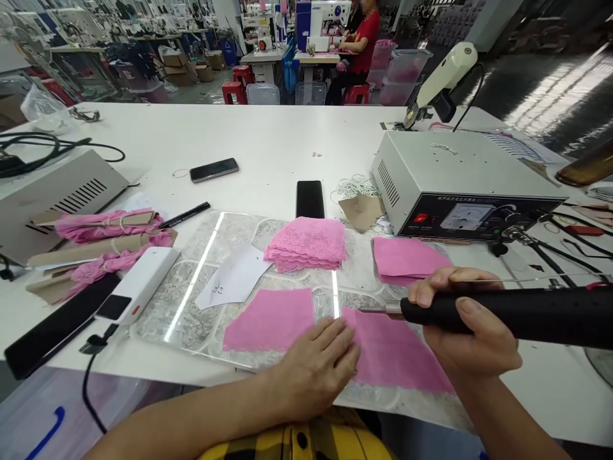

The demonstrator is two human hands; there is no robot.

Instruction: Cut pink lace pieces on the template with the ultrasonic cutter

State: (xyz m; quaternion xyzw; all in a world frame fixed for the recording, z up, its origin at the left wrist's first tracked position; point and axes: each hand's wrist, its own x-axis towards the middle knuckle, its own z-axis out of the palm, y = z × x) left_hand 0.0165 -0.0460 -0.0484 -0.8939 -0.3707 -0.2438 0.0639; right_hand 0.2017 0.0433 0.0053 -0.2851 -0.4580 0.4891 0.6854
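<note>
My left hand (pixel 318 367) lies flat, palm down, across the edges of two pink fabric pieces. One is the left fabric piece (pixel 268 319); the other is the right fabric piece (pixel 397 354). My right hand (pixel 472 326) is closed round a thick black handheld tool (pixel 507 313) with a slim metal tip. That tip points left and hangs over or touches the top edge of the right piece; I cannot tell which. Behind them sit a stack of pink lace pieces (pixel 306 244) and a small pile of plain pink fabric (pixel 407 259).
A marble-patterned mat (pixel 191 313) lies under the fabric. Around it are a white paper (pixel 232 281), a phone (pixel 310 199), another phone (pixel 214 170) and a grey control box (pixel 469 179). Tied pink bundles (pixel 110 227) and a white power strip (pixel 138 284) lie left. A co-worker (pixel 364 45) sits beyond.
</note>
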